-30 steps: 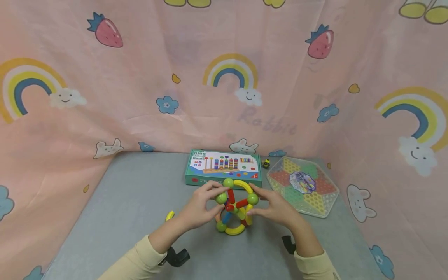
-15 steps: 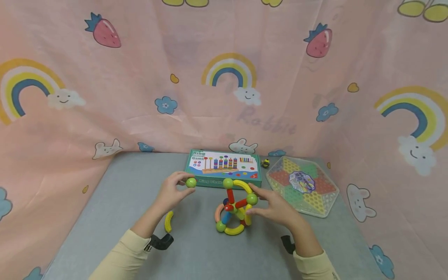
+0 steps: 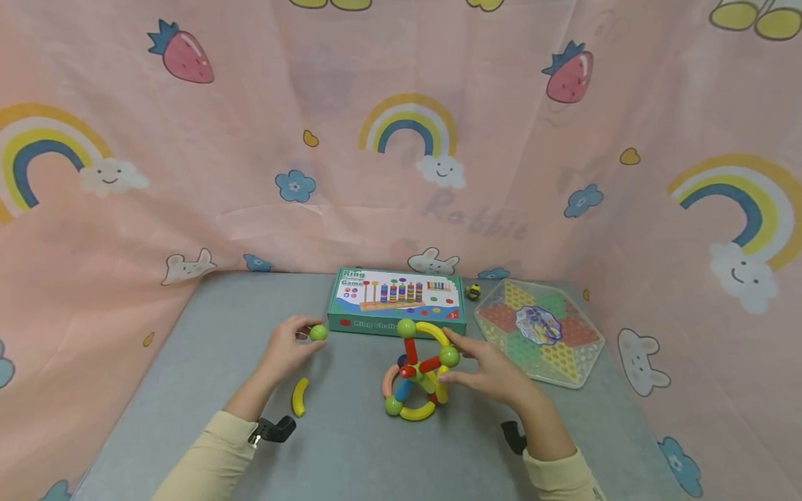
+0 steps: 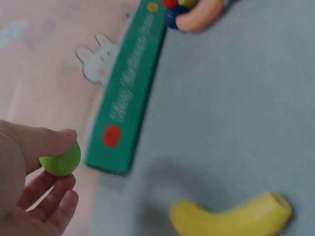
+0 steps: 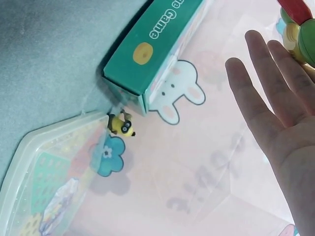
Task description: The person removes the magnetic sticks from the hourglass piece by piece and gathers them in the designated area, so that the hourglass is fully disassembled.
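Observation:
In the head view my left hand [image 3: 288, 349] pinches a green ball [image 3: 318, 332] between thumb and fingers, left of the boxed game. The left wrist view shows the ball [image 4: 63, 161] held under the thumb. A magnetic ball-and-stick toy structure [image 3: 410, 351] of green balls, red sticks and curved yellow and orange pieces stands mid-table. My right hand [image 3: 490, 369] holds its right side, thumb and fingertips around the green ball there. Three fingers of the right hand [image 5: 275, 98] look extended in the right wrist view. A loose curved yellow stick [image 3: 299, 397] lies below my left hand.
A green Ring Challenge Game box [image 3: 397, 300] lies behind the structure. Right of it are a small yellow-and-black figure [image 3: 473, 291] and a clear hexagonal Chinese checkers case [image 3: 540, 332]. A pink printed cloth [image 3: 351, 229] rises behind the grey table [image 3: 351, 459].
My left hand has taken a green ball off the structure's upper left and carried it left, away from the structure. The right hand has stayed at the structure's right side.

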Demonstrator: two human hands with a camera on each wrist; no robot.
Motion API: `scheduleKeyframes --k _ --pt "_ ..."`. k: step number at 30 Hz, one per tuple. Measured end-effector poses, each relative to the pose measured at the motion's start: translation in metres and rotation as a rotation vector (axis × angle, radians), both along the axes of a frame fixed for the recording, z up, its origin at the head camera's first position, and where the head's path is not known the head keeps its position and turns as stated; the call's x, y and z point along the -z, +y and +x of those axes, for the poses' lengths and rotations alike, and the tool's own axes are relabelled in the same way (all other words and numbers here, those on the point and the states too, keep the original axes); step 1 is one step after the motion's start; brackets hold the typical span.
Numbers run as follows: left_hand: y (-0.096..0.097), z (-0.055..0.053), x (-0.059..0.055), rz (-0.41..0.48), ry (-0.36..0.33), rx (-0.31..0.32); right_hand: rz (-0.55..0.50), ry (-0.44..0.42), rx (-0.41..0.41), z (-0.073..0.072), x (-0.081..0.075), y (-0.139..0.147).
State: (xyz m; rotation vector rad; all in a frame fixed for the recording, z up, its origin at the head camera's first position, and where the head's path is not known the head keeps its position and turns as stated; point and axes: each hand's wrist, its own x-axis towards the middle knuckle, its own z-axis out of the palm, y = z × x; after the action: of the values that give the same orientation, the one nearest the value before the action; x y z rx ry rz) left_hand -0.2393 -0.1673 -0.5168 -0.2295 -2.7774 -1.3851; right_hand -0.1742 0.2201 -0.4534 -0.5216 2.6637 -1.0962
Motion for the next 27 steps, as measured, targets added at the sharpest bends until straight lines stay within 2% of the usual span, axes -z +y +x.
scheduleKeyframes --k 8,17,22,27 --pt "-0.014 -0.005 0.024 -0.020 -0.118 -0.036 -0.017 -0.027 0.008 0.000 0.000 -0.001" --pt "-0.022 -0.007 0.042 -0.115 -0.120 -0.034 -0.014 -0.012 0.011 0.002 0.002 0.001" --pt "-0.024 -0.006 0.043 -0.097 -0.131 -0.044 -0.010 -0.011 0.023 0.003 0.004 0.001" --pt "-0.018 -0.005 0.034 -0.160 -0.083 -0.042 -0.028 -0.014 0.024 0.003 0.004 0.001"
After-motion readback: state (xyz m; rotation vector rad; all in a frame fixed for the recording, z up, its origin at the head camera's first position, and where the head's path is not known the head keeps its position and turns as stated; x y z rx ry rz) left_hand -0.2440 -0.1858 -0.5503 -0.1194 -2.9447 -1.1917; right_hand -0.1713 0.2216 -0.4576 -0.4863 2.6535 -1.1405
